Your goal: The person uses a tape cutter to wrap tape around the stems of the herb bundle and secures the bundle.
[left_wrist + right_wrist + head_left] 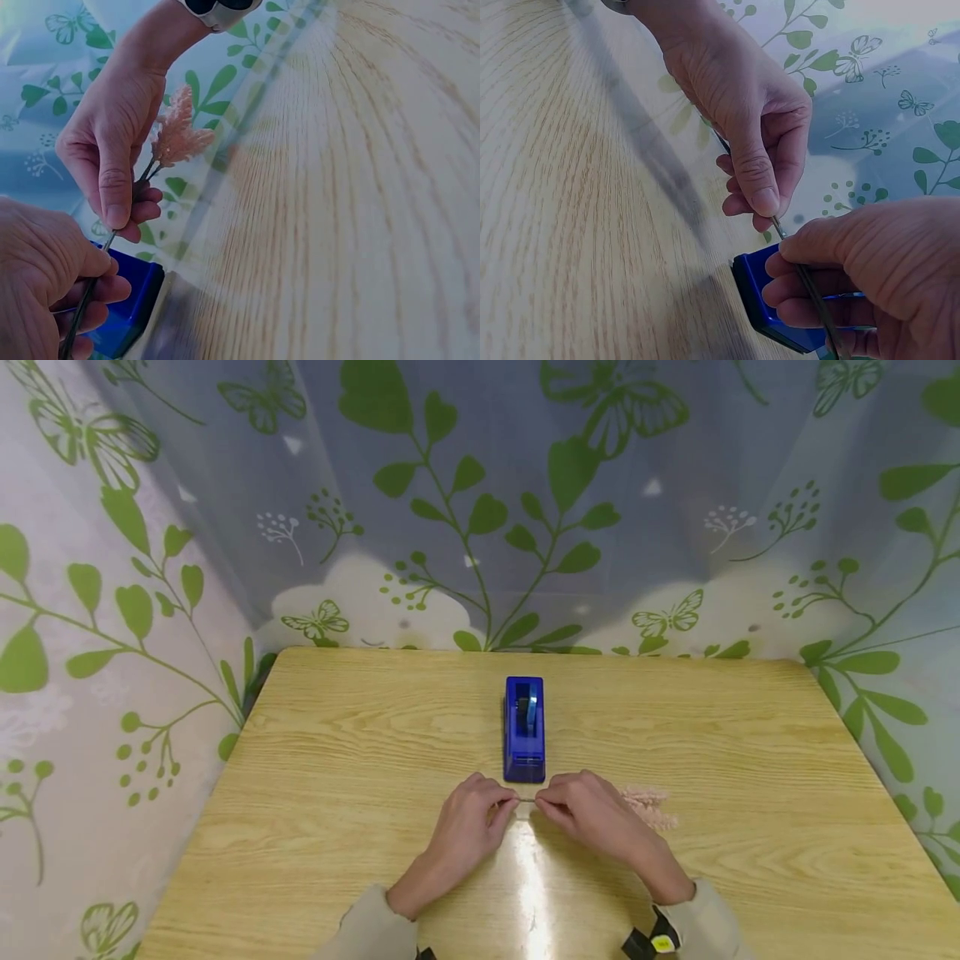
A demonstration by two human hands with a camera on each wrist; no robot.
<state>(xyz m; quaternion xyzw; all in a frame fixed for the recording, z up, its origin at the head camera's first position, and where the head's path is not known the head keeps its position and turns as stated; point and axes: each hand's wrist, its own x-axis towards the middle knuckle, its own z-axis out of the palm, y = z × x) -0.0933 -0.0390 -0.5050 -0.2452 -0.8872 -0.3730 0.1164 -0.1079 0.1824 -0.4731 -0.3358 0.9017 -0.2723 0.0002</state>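
Note:
A sprig of artificial flowers with fluffy pink plumes (651,807) and thin dark stems (810,289) lies crosswise between both hands. My left hand (468,818) pinches the stems between thumb and curled fingers. A short way to the right, my right hand (600,818) grips them too, closer to the plumes, which stick out past its far side. Between the fingertips only a small length of stem shows, just in front of a blue tape dispenser (525,760). In the left wrist view, the pink plumes (178,131) spread beyond the right hand.
The wood-grain table (360,735) runs under both hands. Behind it hangs a curtain (495,560) printed with green leaves and butterflies, continuing along the left and right sides. Dark bands with small devices (652,935) sit at the wrists.

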